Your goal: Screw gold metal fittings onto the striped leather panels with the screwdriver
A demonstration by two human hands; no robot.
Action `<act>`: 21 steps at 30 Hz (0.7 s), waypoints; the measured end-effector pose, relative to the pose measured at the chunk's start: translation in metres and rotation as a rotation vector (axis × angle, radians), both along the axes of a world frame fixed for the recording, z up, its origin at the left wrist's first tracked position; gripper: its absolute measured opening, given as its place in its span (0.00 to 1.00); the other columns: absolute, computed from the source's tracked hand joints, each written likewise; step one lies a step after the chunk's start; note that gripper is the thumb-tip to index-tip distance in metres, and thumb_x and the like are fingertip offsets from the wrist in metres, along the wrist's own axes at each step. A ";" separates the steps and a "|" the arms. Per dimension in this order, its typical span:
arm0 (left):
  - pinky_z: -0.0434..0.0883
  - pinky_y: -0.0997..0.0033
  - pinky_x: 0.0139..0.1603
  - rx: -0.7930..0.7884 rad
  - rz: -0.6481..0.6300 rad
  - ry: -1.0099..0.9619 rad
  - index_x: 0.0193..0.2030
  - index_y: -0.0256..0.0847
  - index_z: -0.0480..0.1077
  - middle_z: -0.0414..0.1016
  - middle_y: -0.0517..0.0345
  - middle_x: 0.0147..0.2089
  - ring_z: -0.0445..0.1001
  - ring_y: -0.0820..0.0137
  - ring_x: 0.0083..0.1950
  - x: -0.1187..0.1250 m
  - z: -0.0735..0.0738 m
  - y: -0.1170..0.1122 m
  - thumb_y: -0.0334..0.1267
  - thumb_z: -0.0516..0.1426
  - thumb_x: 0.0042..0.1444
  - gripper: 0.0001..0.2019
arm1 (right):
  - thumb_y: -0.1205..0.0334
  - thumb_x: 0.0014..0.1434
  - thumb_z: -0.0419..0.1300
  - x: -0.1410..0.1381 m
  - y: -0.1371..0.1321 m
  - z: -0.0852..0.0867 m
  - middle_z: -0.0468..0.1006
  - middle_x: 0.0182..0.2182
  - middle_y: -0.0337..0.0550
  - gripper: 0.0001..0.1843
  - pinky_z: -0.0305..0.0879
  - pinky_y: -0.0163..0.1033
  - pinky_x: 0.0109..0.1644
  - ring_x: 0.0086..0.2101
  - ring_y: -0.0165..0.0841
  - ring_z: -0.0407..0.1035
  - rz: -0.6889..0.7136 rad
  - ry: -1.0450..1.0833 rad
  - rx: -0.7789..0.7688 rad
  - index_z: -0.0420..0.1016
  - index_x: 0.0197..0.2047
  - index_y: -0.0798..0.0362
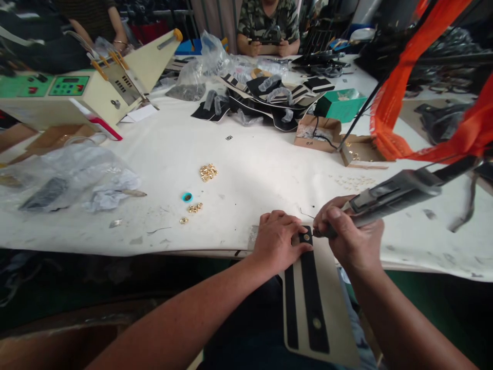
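Observation:
My right hand (352, 236) is wrapped round a grey power screwdriver (393, 198), its tip pointing left, close to the end of a black strap. My left hand (279, 241) holds that black strap (314, 288), thumb and forefinger on either side of a small round metal fitting (306, 237) near its end. The strap lies on a beige panel (339, 313) with a second black strip along it. The panel hangs over the table's front edge towards my lap. Another round metal fitting (316, 323) sits near the strap's lower end.
Gold hardware pieces (208, 172) and a blue round cap (187, 197) lie on the white table (165, 149). Cardboard boxes (318, 134), a green box (341, 105) and stacked black pieces (269, 97) stand behind. A machine (100, 97) is left; orange cloth (389, 113) hangs right. A person (268, 25) sits opposite.

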State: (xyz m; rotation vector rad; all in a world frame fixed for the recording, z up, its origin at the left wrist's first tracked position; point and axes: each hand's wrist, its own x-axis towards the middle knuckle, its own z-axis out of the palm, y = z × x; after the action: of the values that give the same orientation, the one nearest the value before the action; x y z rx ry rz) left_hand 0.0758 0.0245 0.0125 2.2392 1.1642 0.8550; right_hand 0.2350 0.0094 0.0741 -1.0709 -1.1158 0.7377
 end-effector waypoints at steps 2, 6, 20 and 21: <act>0.63 0.50 0.60 0.002 -0.001 -0.002 0.45 0.51 0.81 0.85 0.65 0.54 0.73 0.56 0.62 0.000 -0.001 0.000 0.53 0.74 0.55 0.16 | 0.53 0.63 0.73 -0.001 0.000 -0.005 0.74 0.22 0.38 0.24 0.68 0.39 0.25 0.22 0.34 0.70 0.028 -0.010 0.001 0.68 0.23 0.50; 0.63 0.50 0.60 -0.008 -0.003 0.004 0.45 0.51 0.80 0.85 0.66 0.54 0.73 0.55 0.61 -0.001 0.001 0.000 0.50 0.77 0.50 0.19 | 0.56 0.64 0.73 -0.001 -0.002 -0.008 0.75 0.22 0.39 0.23 0.69 0.40 0.27 0.23 0.34 0.70 0.053 -0.033 -0.003 0.69 0.22 0.50; 0.64 0.50 0.59 0.000 -0.001 0.033 0.45 0.52 0.80 0.85 0.65 0.53 0.73 0.56 0.61 0.000 0.004 -0.001 0.49 0.75 0.53 0.16 | 0.57 0.66 0.68 0.002 0.001 -0.007 0.74 0.22 0.38 0.16 0.68 0.41 0.27 0.23 0.35 0.70 0.132 -0.181 -0.022 0.73 0.27 0.50; 0.64 0.50 0.59 0.000 0.001 0.031 0.45 0.52 0.80 0.85 0.66 0.53 0.73 0.57 0.61 0.000 0.004 -0.001 0.49 0.76 0.52 0.17 | 0.57 0.66 0.68 0.003 0.001 -0.008 0.74 0.22 0.37 0.15 0.67 0.41 0.27 0.24 0.35 0.70 0.142 -0.174 -0.019 0.73 0.28 0.50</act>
State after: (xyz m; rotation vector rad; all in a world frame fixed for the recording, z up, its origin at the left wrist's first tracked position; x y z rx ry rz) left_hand 0.0755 0.0238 0.0162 2.2600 1.1790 0.8238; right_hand 0.2376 0.0101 0.0665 -1.0964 -1.3468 0.7786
